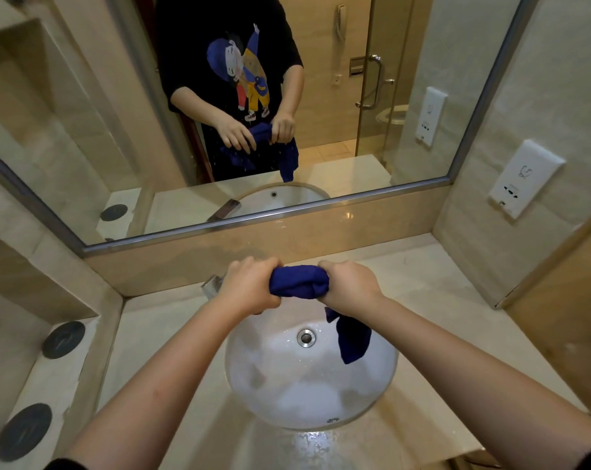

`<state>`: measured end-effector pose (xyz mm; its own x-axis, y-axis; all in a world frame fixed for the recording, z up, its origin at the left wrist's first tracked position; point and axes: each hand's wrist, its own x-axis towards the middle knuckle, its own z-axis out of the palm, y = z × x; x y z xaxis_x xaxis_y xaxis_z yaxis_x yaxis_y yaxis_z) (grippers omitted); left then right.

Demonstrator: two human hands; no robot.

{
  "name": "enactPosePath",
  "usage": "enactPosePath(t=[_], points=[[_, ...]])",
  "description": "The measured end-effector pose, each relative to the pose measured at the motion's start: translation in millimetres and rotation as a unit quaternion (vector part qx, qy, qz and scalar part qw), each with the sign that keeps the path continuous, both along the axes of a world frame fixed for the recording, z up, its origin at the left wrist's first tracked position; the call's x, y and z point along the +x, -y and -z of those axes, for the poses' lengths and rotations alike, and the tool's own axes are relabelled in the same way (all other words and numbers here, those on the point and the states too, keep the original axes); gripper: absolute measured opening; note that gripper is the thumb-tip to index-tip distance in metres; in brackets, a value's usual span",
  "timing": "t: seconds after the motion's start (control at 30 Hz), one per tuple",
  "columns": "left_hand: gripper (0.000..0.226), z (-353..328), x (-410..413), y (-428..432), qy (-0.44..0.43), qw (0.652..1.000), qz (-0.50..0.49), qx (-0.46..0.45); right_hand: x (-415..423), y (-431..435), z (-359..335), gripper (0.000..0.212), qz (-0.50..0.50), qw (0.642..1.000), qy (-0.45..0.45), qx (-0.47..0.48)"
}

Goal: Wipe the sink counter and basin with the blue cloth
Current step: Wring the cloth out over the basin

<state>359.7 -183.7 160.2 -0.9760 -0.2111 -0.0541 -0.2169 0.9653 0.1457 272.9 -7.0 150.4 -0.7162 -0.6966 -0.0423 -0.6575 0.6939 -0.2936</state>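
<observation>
The blue cloth [299, 281] is bunched into a thick roll above the white basin [253, 378]. My left hand [248, 288] grips its left end and my right hand [350, 286] grips its right end. A loose tail of the cloth hangs below my right hand over the basin, near the metal drain [306, 336]. The beige stone counter [423, 300] surrounds the basin, and its front edge looks wet. The chrome tap [212, 286] is mostly hidden behind my left hand.
A large mirror [117, 113] runs along the back wall and reflects a person holding the cloth. Two dark round discs [63, 339] lie on a side ledge at the left. A white wall socket plate [524, 178] is on the right wall.
</observation>
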Motion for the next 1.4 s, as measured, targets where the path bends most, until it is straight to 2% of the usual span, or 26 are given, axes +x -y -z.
enactPosePath(t=[0.07, 0.13, 0.23, 0.37, 0.43, 0.5, 0.57, 0.7, 0.73, 0.8, 0.93, 1.0, 1.07, 1.13, 1.2, 1.3, 1.4], points=[[0.021, 5, 4, 3, -0.009, 1.0, -0.015, -0.016, 2, 0, 0, 0.008, -0.008, 1.0, 0.009, 0.004], [0.018, 9, 6, 1, -0.02, 0.999, -0.017, 0.027, 5, 2, 0, 0.012, -0.022, 0.999, 0.03, -0.015], [0.017, 2, 4, -4, -0.039, 0.996, -0.017, 0.084, 10, 8, 3, 0.036, -0.05, 0.991, 0.079, -0.097], [0.019, -12, -3, -8, -0.033, 0.998, -0.004, 0.057, 16, 15, 12, 0.078, -0.036, 0.951, 0.201, -0.231], [0.018, -14, -3, -8, -0.024, 0.998, -0.009, 0.054, 18, 17, 14, 0.092, -0.036, 0.935, 0.253, -0.246], [0.015, -14, -2, -8, -0.007, 0.999, -0.021, 0.041, 18, 17, 15, 0.097, -0.042, 0.929, 0.28, -0.239], [0.012, -14, 1, -7, 0.01, 0.999, -0.026, 0.02, 20, 18, 14, 0.087, -0.045, 0.931, 0.285, -0.224], [0.014, -12, 6, -10, 0.041, 0.999, -0.002, -0.011, 21, 24, 12, 0.026, -0.028, 0.948, 0.249, -0.197], [0.016, -10, 6, -12, 0.045, 0.999, 0.01, -0.018, 21, 25, 11, 0.017, -0.026, 0.954, 0.234, -0.184], [0.018, -5, 5, -15, 0.045, 0.998, 0.028, -0.028, 23, 25, 10, 0.018, -0.019, 0.96, 0.22, -0.173], [0.02, -1, 3, -13, 0.075, 0.993, 0.056, -0.066, 26, 24, 8, 0.02, -0.014, 0.955, 0.26, -0.141], [0.02, 3, 5, -15, 0.096, 0.991, 0.061, -0.066, 27, 29, 10, 0.021, -0.01, 0.978, 0.198, -0.059], [0.017, 7, 7, -20, 0.101, 0.992, 0.057, -0.049, 29, 37, 12, 0.008, 0.009, 0.993, 0.118, 0.027], [0.015, 13, 8, -23, 0.101, 0.993, 0.043, -0.036, 30, 41, 14, 0.021, 0.033, 0.993, 0.087, 0.071], [0.014, 16, 9, -26, 0.106, 0.993, 0.027, -0.033, 31, 41, 16, 0.029, 0.037, 0.991, 0.075, 0.101], [0.015, 18, 10, -32, 0.114, 0.993, -0.002, -0.023, 31, 38, 15, 0.013, 0.014, 0.991, 0.039, 0.128], [0.013, 18, 10, -37, 0.105, 0.994, -0.024, -0.021, 28, 40, 13, 0.026, -0.025, 0.99, -0.012, 0.138]])
